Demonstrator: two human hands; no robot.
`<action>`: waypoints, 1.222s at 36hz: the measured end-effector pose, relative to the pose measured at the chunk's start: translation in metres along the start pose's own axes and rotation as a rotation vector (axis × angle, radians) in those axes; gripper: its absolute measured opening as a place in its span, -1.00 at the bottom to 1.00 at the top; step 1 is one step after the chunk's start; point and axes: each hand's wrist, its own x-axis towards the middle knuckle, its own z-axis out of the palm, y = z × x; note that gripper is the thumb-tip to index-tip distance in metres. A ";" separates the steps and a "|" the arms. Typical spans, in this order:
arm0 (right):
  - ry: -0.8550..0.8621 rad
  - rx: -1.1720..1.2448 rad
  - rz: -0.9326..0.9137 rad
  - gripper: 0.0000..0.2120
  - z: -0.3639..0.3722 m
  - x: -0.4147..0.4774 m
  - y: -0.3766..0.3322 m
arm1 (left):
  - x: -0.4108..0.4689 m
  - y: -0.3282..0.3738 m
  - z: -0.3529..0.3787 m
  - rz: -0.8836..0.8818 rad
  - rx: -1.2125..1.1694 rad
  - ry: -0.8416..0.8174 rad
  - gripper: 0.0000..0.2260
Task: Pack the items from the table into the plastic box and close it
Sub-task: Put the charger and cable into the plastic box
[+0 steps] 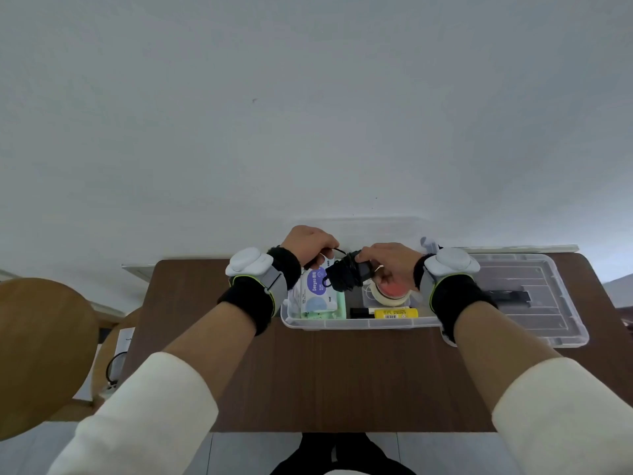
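Both hands hover over the plastic box (359, 323), sharing a black cord bundle (344, 277). Left hand (310, 243) pinches a loose loop of the cord with curled fingers; right hand (390, 264) grips the bundle's right end. The clear box sits at the far middle of the brown tabletop (325, 378), and its lid (534, 296) lies flat just to the right. Inside, a wipes pack (317, 289) fills the left part, a tape roll (390, 294) lies at the right, and a yellow tube (395, 313) and a black pen (358, 311) lie along the near wall.

White sleeves (147, 406), black wristbands (246, 303) carrying pale grey trackers (250, 260).
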 end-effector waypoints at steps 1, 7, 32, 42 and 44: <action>0.014 -0.004 0.003 -0.84 0.000 0.001 0.001 | 0.000 0.002 0.002 0.000 -0.019 0.000 -0.83; 0.128 0.020 -0.049 -0.79 0.001 0.005 0.008 | -0.001 0.001 0.009 -0.012 -0.130 -0.050 -0.89; 0.296 0.197 -0.133 -0.82 -0.003 0.006 0.018 | -0.005 -0.026 0.042 0.146 0.096 0.187 -0.88; 0.219 0.284 -0.151 -0.60 -0.005 0.015 0.033 | -0.003 -0.031 0.050 0.089 -0.019 0.241 -0.98; 0.205 0.266 -0.164 -0.62 -0.004 0.017 0.036 | -0.001 -0.031 0.052 0.077 -0.031 0.240 -0.97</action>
